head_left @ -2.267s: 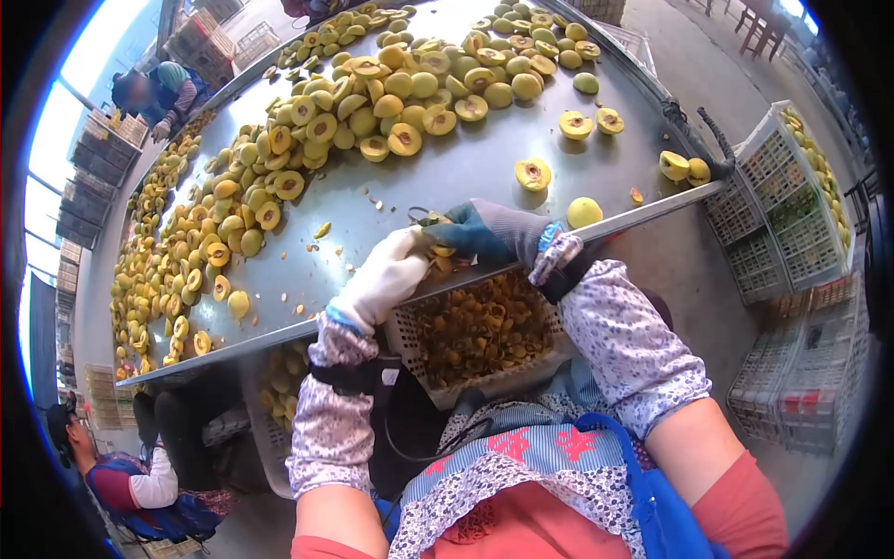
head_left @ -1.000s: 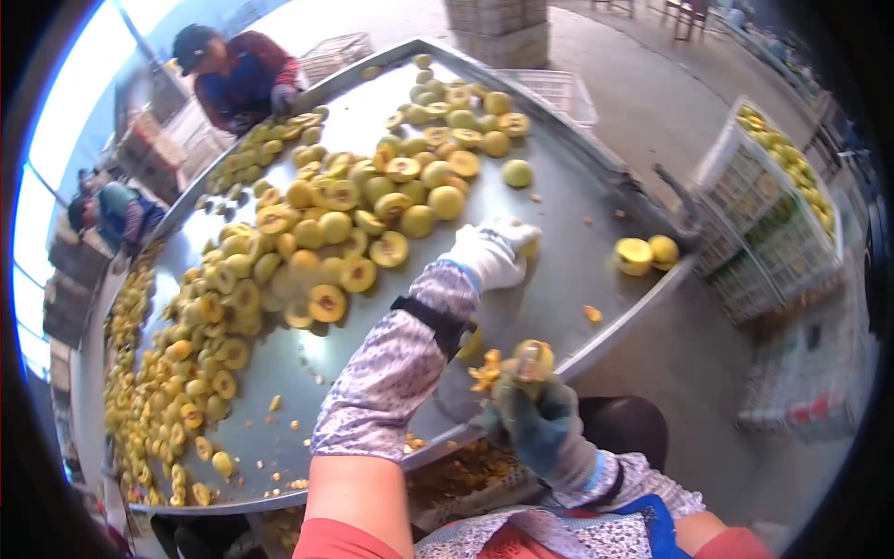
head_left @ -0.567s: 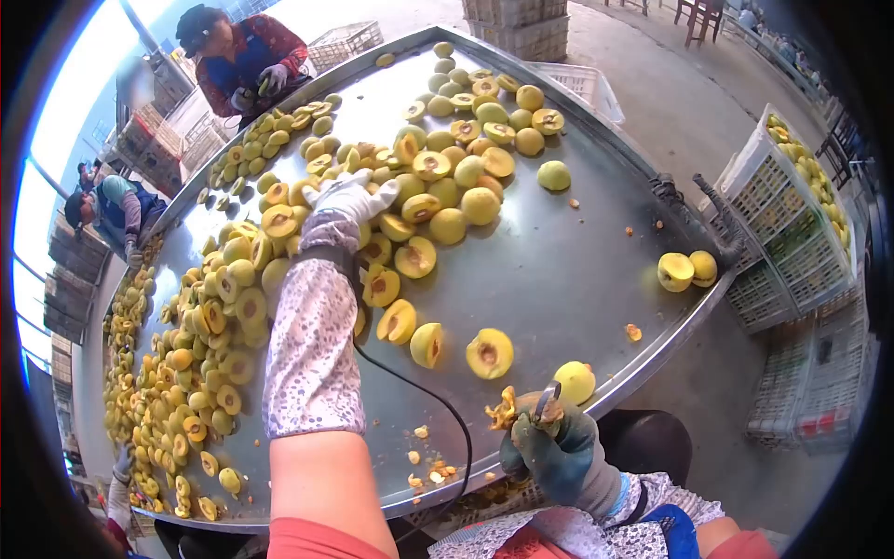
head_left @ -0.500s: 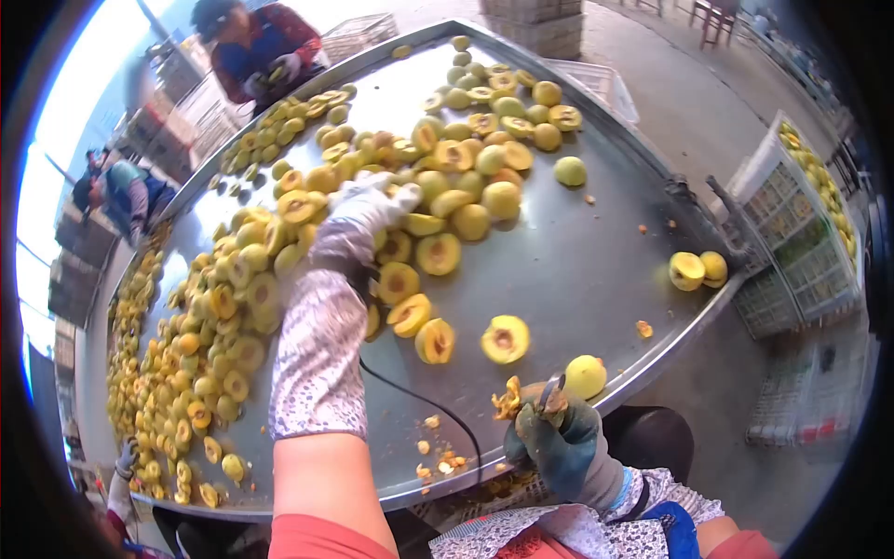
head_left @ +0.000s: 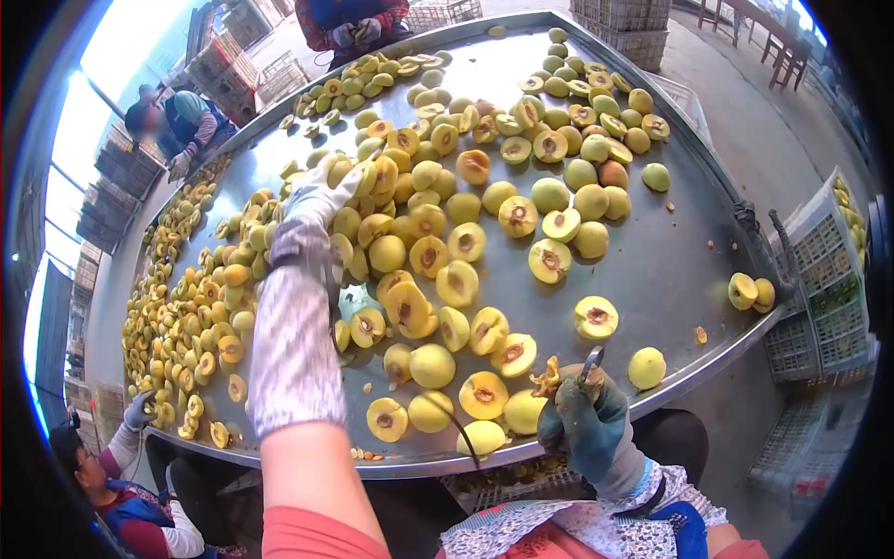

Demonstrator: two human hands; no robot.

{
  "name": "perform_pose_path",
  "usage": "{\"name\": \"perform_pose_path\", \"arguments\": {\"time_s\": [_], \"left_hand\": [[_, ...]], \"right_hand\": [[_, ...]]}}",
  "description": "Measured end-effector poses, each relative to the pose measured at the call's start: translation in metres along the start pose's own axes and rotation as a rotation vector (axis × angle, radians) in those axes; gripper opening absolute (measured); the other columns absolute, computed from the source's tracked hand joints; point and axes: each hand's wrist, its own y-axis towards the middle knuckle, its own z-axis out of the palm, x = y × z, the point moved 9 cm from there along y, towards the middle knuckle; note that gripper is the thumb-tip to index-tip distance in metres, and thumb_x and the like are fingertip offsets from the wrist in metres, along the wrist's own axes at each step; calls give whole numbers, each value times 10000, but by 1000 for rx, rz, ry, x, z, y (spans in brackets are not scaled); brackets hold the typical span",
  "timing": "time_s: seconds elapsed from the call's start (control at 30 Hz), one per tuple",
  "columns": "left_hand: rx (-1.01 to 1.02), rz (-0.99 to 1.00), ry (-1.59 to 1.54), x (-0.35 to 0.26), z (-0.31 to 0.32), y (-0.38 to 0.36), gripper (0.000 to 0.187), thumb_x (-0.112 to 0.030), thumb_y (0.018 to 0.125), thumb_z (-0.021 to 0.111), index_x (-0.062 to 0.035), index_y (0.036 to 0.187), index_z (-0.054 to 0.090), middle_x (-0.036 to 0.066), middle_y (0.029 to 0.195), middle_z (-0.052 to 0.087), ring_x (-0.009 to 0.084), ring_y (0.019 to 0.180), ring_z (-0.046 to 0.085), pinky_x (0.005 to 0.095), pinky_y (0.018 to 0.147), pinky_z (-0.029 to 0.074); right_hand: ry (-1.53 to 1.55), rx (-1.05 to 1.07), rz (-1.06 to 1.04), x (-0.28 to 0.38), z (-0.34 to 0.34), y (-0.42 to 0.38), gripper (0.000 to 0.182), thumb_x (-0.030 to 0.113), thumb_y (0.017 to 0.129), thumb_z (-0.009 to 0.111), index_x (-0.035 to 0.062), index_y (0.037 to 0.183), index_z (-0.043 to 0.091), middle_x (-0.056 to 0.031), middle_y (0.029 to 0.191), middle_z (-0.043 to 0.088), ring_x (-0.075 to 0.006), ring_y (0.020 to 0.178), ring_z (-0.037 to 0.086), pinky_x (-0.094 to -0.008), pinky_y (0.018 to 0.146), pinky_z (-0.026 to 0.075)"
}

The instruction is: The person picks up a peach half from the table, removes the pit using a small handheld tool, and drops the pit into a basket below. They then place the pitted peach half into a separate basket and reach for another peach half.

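Observation:
Many yellow-green peach halves [head_left: 484,396], some showing brown centres, lie over the metal table [head_left: 670,270]. My left hand [head_left: 317,197], in a white glove with a patterned sleeve, reaches into the pile. Its fingers are apart and touch the fruit; some fingertips are hidden among it. At the near edge, my right hand [head_left: 596,429] wears a blue-grey glove and is closed around a small tool with a curved metal loop [head_left: 593,359]. A ragged brown-orange scrap [head_left: 548,380] sits beside its thumb. Several halves lie just left of this hand, and one peach [head_left: 646,368] lies to its right.
A raised metal rim [head_left: 689,377] borders the table. A dark cord [head_left: 452,419] hangs beside my left arm. White crates [head_left: 819,270] with fruit stand at the right. Co-workers are at the far side [head_left: 358,23], left [head_left: 191,126] and lower left [head_left: 121,494].
Several peach halves have come toward the near edge, beside my right hand. My left hand is still in the pile, now among different fruit. The view has shifted; my right hand keeps its grip.

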Motion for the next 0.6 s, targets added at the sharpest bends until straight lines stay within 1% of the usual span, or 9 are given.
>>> {"name": "perform_pose_path", "arguments": {"time_s": [0.07, 0.1, 0.13, 0.2, 0.27, 0.3, 0.43, 0.47, 0.6], "left_hand": [[-35, -31, 111, 3, 15, 6, 657, -609, 876, 587, -239, 1415, 520, 203, 1370, 565, 372, 1297, 475, 451, 1112, 358], [-109, 162, 227, -18, 14, -6, 662, -610, 875, 576, -249, 1425, 508, 206, 1360, 571, 364, 1320, 454, 465, 1112, 354], [-30, 117, 203, -18, 26, -22, 648, -559, 876, 601, -225, 1423, 509, 182, 1360, 574, 353, 1311, 465, 446, 1105, 365], [168, 198, 84, -15, 53, -41, 627, -542, 880, 580, -242, 1426, 505, 145, 1397, 540, 332, 1333, 451, 464, 1104, 373], [84, 331, -79, -31, 53, -80, 551, -471, 895, 575, -260, 1402, 519, 133, 1368, 545, 328, 1293, 490, 452, 1094, 384], [188, 280, -34, -35, 58, -99, 551, -417, 907, 598, -189, 1402, 520, 127, 1393, 527, 337, 1301, 479, 403, 1079, 394], [204, 428, 124, -60, 55, -158, 407, -382, 905, 571, -167, 1245, 632, 145, 1166, 645, 345, 1134, 592, 412, 984, 468], [262, 418, 86, -59, 57, -166, 442, -375, 886, 609, -132, 1255, 629, 173, 1193, 643, 349, 1158, 588, 408, 997, 466], [-46, 350, -160, -46, 18, -192, 495, -357, 858, 682, -52, 1246, 636, 216, 1199, 652, 353, 1125, 620, 397, 1021, 459]], "right_hand": [[20, 14, -16, 0, 5, 1, 97, 110, 1020, 538, 68, 937, 512, -10, 658, 536, -78, 552, 508, -249, 494, 402], [48, 30, -37, 1, 9, -1, 107, 108, 1023, 528, 67, 926, 509, -14, 650, 539, -77, 542, 506, -245, 482, 397], [38, 48, -66, 3, 11, 0, 112, 100, 1025, 515, 66, 919, 503, -12, 646, 534, -75, 525, 493, -240, 463, 385], [45, 83, -84, 4, 16, 2, 121, 111, 1027, 520, 68, 916, 500, -6, 640, 522, -76, 512, 485, -239, 461, 383], [52, 85, -84, 2, 18, 2, 128, 123, 1031, 521, 72, 915, 501, -8, 641, 525, -74, 511, 483, -237, 458, 379], [57, 85, -79, -2, 19, 1, 136, 135, 1034, 522, 77, 913, 501, -11, 642, 528, -71, 510, 480, -235, 456, 375], [6, 93, -106, -13, 18, -6, 169, 213, 1033, 559, 85, 922, 544, -1, 610, 535, -66, 486, 469, -233, 445, 356], [-9, 76, -120, -13, 15, -8, 179, 230, 1029, 570, 87, 922, 558, 2, 603, 534, -65, 481, 468, -233, 445, 355], [28, 62, -155, -20, 4, -15, 214, 268, 1020, 597, 89, 904, 585, 13, 597, 532, -58, 479, 466, -230, 442, 351]]}}
